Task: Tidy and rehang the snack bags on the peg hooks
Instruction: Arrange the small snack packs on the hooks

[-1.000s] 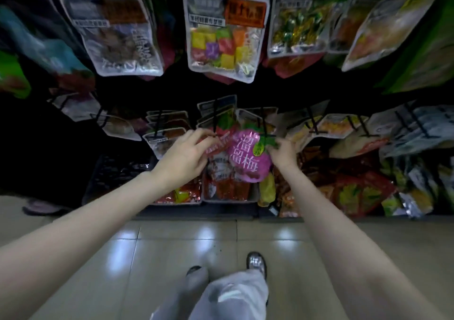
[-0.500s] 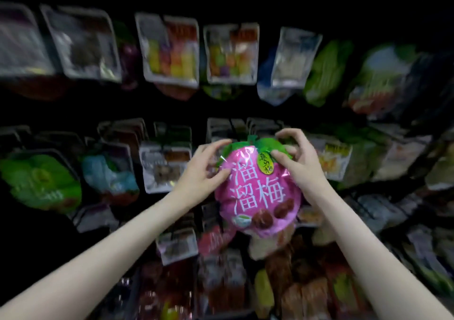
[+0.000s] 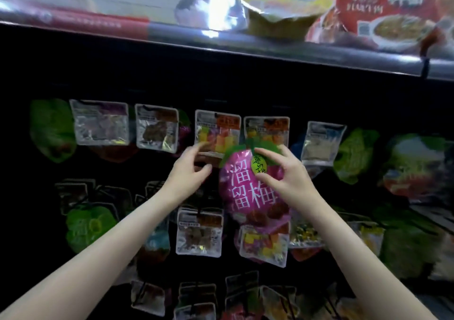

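The right hand (image 3: 290,172) grips the top of the pink bag (image 3: 248,191), fingers (image 3: 264,178) curled over its green header, holding it up against the dark peg wall in front of the candy packs (image 3: 217,132). The left hand (image 3: 189,169) sits just beside the bag's left edge, its fingers loosely curled and holding nothing. Noodle bowls (image 3: 385,7) stand on the shelf (image 3: 270,46) above.

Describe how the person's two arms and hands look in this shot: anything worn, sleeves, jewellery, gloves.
Both forearms are bare as far as the frame shows, with no sleeve in view. The left hand and the right hand wear no gloves, and no rings, watch or bracelet show at either wrist. The fingers are slim; motion blur hides nail detail.
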Motion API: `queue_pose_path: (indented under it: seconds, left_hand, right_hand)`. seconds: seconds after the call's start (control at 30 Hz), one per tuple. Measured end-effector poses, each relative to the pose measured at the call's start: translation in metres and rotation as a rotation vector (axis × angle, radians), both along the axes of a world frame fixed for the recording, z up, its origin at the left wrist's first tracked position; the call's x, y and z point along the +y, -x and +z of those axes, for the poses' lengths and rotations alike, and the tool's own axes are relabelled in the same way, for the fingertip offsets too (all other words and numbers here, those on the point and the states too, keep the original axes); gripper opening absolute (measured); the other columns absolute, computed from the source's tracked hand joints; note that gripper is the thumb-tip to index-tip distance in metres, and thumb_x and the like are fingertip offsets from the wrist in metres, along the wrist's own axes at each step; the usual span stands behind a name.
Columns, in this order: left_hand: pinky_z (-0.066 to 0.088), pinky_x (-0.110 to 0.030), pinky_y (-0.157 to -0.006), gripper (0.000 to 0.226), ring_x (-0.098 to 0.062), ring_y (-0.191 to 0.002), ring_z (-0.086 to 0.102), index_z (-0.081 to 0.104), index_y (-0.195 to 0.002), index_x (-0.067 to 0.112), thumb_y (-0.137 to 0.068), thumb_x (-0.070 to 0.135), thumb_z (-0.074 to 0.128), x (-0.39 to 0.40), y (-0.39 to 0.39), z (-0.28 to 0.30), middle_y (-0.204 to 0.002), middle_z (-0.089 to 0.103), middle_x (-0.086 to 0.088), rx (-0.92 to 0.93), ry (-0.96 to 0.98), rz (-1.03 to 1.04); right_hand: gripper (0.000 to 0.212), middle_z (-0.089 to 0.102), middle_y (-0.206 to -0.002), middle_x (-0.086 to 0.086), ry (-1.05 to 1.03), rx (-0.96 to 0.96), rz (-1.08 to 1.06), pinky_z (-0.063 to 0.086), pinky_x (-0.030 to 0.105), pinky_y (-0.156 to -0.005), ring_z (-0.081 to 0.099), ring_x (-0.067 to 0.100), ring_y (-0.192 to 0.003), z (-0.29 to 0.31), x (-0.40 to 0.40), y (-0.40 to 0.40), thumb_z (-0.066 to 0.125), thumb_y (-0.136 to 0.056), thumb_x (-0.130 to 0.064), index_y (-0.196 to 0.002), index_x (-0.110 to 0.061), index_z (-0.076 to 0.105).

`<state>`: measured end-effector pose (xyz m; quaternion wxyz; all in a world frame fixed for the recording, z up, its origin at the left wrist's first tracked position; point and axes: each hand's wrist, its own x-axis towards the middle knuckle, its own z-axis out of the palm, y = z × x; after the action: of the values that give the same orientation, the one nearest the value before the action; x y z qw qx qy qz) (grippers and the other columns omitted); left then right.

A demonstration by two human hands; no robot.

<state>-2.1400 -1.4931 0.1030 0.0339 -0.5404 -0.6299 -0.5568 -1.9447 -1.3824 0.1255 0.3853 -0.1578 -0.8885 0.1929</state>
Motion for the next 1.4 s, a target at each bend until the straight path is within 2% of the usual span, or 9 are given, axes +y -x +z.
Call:
queue_pose_path:
  seconds: [0.13,0.23,0.47,0.67,0.73,0.9,1.03,1.23,1.4]
  left_hand:
    - [0.040,-0.034,-0.099,0.054,-0.022,-0.126,0.044,0.034,-0.141,0.013,-0.092,0.016,0.056,0.007,0.043,0.018,-0.138,0.046,-0.007,-0.100,0.015,0.131]
    - [0.041,-0.045,-0.101,0.067,-0.026,-0.127,0.044,0.031,-0.143,0.013,-0.087,0.029,0.064,0.027,0.055,0.037,-0.139,0.045,-0.010,-0.089,0.006,0.134]
    - [0.041,-0.029,-0.076,0.053,-0.023,-0.108,0.054,0.042,-0.130,0.004,-0.084,0.010,0.067,0.068,0.051,0.050,-0.118,0.056,-0.011,-0.291,-0.103,0.233]
    - [0.042,-0.006,-0.062,0.019,-0.020,-0.090,0.062,0.060,-0.099,0.016,-0.084,0.003,0.063,0.049,0.043,0.022,-0.083,0.061,0.007,-0.044,-0.017,0.142]
    - [0.040,-0.003,-0.069,0.022,-0.015,-0.094,0.057,0.060,-0.108,0.011,-0.087,0.004,0.059,0.033,0.049,0.015,-0.093,0.060,0.005,-0.011,-0.121,0.257]
    - [0.030,-0.035,-0.100,0.055,-0.032,-0.128,0.033,0.038,-0.133,0.000,-0.086,0.013,0.063,-0.019,0.121,0.009,-0.135,0.036,-0.022,-0.044,-0.305,0.597]
    - [0.031,-0.027,-0.100,0.081,-0.026,-0.136,0.029,0.017,-0.146,0.008,-0.085,0.025,0.068,-0.036,0.174,0.034,-0.149,0.029,-0.013,-0.181,-0.069,0.337]
    - [0.037,-0.004,-0.051,0.014,-0.011,-0.079,0.058,0.059,-0.102,0.009,-0.089,0.014,0.060,-0.026,0.183,0.055,-0.092,0.063,-0.004,-0.358,-0.092,0.036]
    - [0.039,-0.005,-0.054,0.011,0.010,-0.065,0.057,0.062,-0.096,0.016,-0.087,0.011,0.064,-0.059,0.192,0.063,-0.080,0.061,0.008,-0.080,-0.183,-0.078]
  right_hand:
    - [0.050,0.029,-0.148,0.005,-0.160,-0.096,-0.090,0.026,0.023,-0.106,0.026,0.018,-0.138,0.006,0.019,0.014,0.059,-0.090,-0.020,-0.137,-0.028,0.043]
    - [0.046,0.030,-0.148,0.010,-0.029,-0.119,-0.016,0.031,0.039,-0.111,0.027,0.026,-0.139,0.006,0.040,0.017,0.064,-0.087,-0.024,-0.130,-0.033,0.051]
    - [0.041,0.046,-0.121,-0.003,0.137,0.055,0.063,0.050,0.016,-0.078,0.054,0.017,-0.110,0.012,0.069,0.013,0.068,-0.083,-0.014,-0.119,-0.028,0.057]
    - [0.040,0.046,-0.127,0.002,0.060,0.068,0.079,0.054,0.034,-0.088,0.051,0.022,-0.118,0.015,0.056,0.029,0.067,-0.084,-0.017,-0.115,-0.039,0.054]
    - [0.041,0.046,-0.122,0.001,0.042,0.072,0.114,0.055,0.023,-0.082,0.053,0.020,-0.114,0.017,0.045,0.040,0.066,-0.085,-0.017,-0.116,-0.038,0.053]
    - [0.043,0.043,-0.134,0.006,0.007,0.082,0.049,0.046,0.046,-0.098,0.043,0.023,-0.127,0.016,0.019,0.073,0.067,-0.085,-0.020,-0.122,-0.038,0.053]
    - [0.044,0.035,-0.129,-0.004,0.077,0.112,0.026,0.042,0.021,-0.099,0.033,0.008,-0.122,0.015,-0.015,0.112,0.065,-0.086,-0.017,-0.123,-0.036,0.050]
    - [0.045,0.042,-0.116,-0.005,0.019,0.132,-0.068,0.027,0.001,-0.094,0.036,0.001,-0.110,0.017,-0.052,0.157,0.064,-0.087,-0.011,-0.129,-0.020,0.053]
    - [0.042,0.049,-0.122,-0.002,0.060,0.158,-0.183,0.039,0.025,-0.095,0.048,0.018,-0.119,0.013,-0.054,0.161,0.065,-0.086,-0.010,-0.125,-0.019,0.056]
